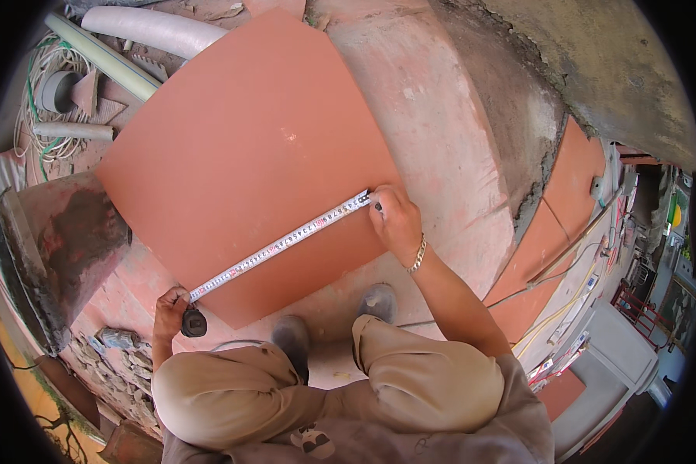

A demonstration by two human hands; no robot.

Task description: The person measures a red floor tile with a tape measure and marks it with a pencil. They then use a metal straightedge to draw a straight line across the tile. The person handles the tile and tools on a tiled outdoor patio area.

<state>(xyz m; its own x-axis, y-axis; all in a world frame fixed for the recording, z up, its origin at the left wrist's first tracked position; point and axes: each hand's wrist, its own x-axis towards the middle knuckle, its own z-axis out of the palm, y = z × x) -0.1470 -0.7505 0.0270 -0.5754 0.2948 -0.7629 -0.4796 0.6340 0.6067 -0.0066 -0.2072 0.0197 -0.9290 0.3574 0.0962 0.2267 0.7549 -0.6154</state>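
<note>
A large terracotta-coloured tile [240, 147] lies flat in front of my knees. Across its near part stretches the white blade of a tape measure [278, 247], slanting up from left to right. My left hand [168, 313] is closed on the blade by the tile's left edge, with the black tape case [194, 323] hanging just beside the fingers. At the blade's other end, close to the tile's right edge, my right hand [397, 224] is closed with its fingertips at the tape's tip. A small dark thing shows by the right thumb, too small to name.
Pale pipes [104, 58] and a coiled cable [35, 100] lie at the far left. A mortar-stained bucket-like container [77, 240] stands left of the tile. Broken rubble [116, 371] is at the lower left. More tiles [549, 224] and a grey cart-like object [603, 356] are on the right.
</note>
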